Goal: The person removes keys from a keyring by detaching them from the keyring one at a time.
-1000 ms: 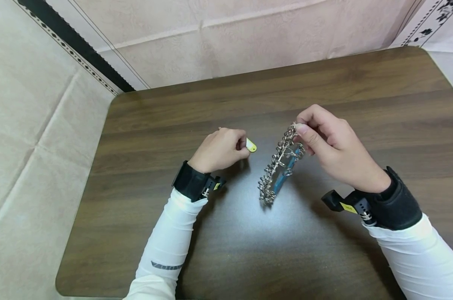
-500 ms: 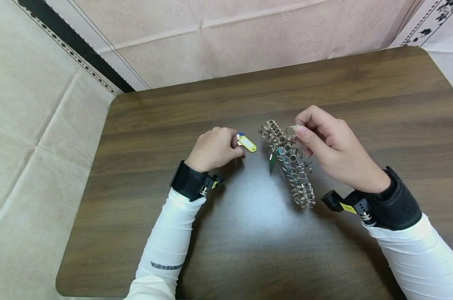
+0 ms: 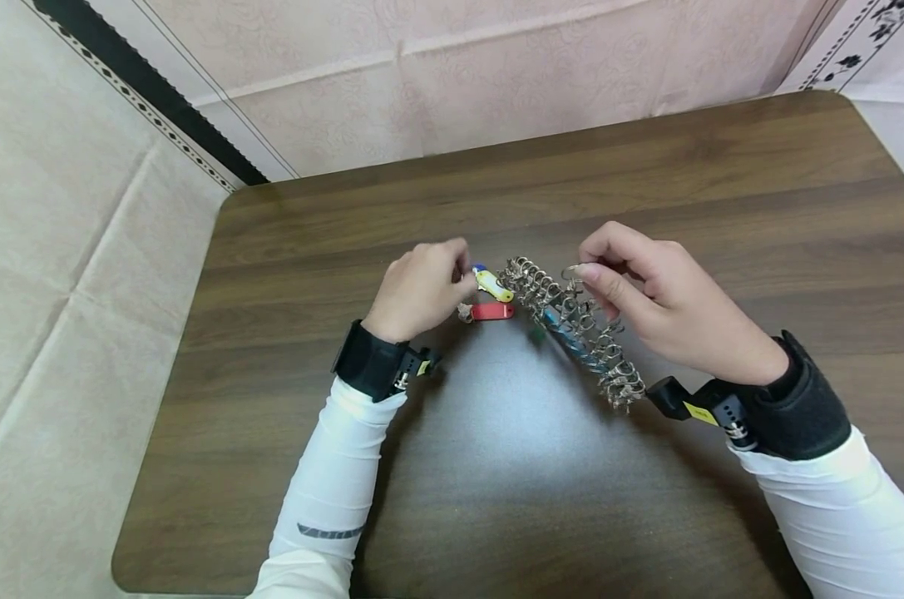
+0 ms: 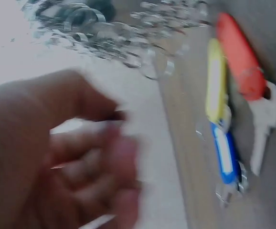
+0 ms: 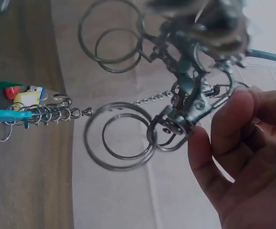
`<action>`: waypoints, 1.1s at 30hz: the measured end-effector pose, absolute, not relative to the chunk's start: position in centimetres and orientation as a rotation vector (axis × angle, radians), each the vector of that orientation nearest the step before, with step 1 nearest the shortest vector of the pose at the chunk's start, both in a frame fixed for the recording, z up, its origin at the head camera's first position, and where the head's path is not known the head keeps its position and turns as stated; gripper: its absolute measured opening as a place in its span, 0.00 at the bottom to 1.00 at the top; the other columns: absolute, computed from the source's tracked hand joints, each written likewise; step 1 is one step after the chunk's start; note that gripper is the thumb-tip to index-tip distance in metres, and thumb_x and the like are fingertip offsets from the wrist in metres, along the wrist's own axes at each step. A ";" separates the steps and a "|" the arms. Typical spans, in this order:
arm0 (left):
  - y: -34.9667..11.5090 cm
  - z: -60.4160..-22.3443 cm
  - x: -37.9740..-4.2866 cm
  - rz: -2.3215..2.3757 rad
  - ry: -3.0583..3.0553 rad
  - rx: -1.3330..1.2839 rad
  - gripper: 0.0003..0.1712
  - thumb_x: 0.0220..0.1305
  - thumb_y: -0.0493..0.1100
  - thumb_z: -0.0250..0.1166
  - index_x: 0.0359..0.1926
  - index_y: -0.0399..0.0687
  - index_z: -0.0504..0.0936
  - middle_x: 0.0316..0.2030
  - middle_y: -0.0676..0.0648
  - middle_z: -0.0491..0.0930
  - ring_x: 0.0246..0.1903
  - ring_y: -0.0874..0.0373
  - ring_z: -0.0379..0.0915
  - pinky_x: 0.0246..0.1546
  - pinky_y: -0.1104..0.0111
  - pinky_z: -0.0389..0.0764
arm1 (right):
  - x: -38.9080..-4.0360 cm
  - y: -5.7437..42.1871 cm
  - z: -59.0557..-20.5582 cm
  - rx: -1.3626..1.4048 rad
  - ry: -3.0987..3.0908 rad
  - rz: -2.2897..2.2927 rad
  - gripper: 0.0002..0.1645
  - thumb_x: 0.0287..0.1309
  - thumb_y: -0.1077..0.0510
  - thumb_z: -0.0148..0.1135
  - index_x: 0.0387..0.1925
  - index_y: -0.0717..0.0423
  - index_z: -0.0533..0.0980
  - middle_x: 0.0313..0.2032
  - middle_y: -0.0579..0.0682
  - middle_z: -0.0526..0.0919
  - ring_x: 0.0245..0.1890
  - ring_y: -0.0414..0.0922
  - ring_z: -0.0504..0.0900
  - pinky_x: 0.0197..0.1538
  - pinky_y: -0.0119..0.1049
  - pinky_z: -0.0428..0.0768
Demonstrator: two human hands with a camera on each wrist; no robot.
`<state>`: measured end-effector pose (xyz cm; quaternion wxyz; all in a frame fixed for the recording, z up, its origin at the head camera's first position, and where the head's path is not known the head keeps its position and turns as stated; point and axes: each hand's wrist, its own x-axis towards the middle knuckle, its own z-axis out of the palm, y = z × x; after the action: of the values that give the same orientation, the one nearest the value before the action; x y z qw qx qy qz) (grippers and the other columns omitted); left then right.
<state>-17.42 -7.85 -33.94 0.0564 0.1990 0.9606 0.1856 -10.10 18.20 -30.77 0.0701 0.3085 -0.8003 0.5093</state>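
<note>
My right hand (image 3: 654, 291) pinches one ring of a bunch of metal key rings (image 3: 597, 353), which hangs slanting over the table. Close up in the right wrist view, large rings, swivel clasps and short chains (image 5: 152, 98) dangle from the fingertips. A long blue piece (image 5: 6, 114) and a green one (image 5: 6, 85) are among the rings. My left hand (image 3: 422, 287) has its fingers loosely bent, with nothing between them. Beside it lie a red key tag (image 3: 492, 311) with a silver key (image 4: 262, 126), a yellow key tag (image 3: 494, 285) and a blue key tag (image 4: 225, 155).
The brown wood-grain table (image 3: 392, 516) has rounded corners and edges at the left, back and right. A pale patterned cloth (image 3: 511, 83) stands behind it. Each wrist wears a black strap (image 3: 788, 408) with a small camera.
The red key tag and its key now lie beside the yellow tag, out of the left hand, which has drawn slightly back. The bunch has swung round under the right hand.
</note>
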 end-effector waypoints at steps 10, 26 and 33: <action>-6.2 -32.0 -15.6 1.104 2.615 1.240 0.17 0.70 0.36 0.61 0.59 0.48 0.81 0.55 0.52 0.80 0.39 0.65 0.76 0.36 0.70 0.81 | -10.1 18.0 -31.0 0.955 -2.420 1.512 0.06 0.71 0.72 0.52 0.38 0.61 0.73 0.24 0.42 0.71 0.22 0.37 0.72 0.25 0.28 0.69; -6.3 -32.0 -15.3 0.795 2.638 1.240 0.13 0.71 0.50 0.64 0.52 0.53 0.85 0.45 0.57 0.83 0.42 0.69 0.78 0.46 0.71 0.79 | -9.9 18.2 -30.5 0.978 -2.466 1.403 0.08 0.69 0.72 0.56 0.39 0.56 0.75 0.26 0.39 0.75 0.24 0.35 0.74 0.28 0.24 0.73; -5.9 -32.0 -15.0 0.746 2.615 1.277 0.12 0.74 0.50 0.61 0.51 0.52 0.84 0.43 0.57 0.82 0.38 0.67 0.75 0.44 0.71 0.78 | -9.9 18.1 -30.6 0.948 -2.441 1.382 0.08 0.67 0.74 0.57 0.38 0.60 0.75 0.26 0.41 0.76 0.24 0.34 0.75 0.30 0.23 0.75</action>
<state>-15.03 -5.93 -32.00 0.0688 0.4240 0.8684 0.2479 -9.90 18.13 -30.59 0.0904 0.3189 -0.8210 0.4649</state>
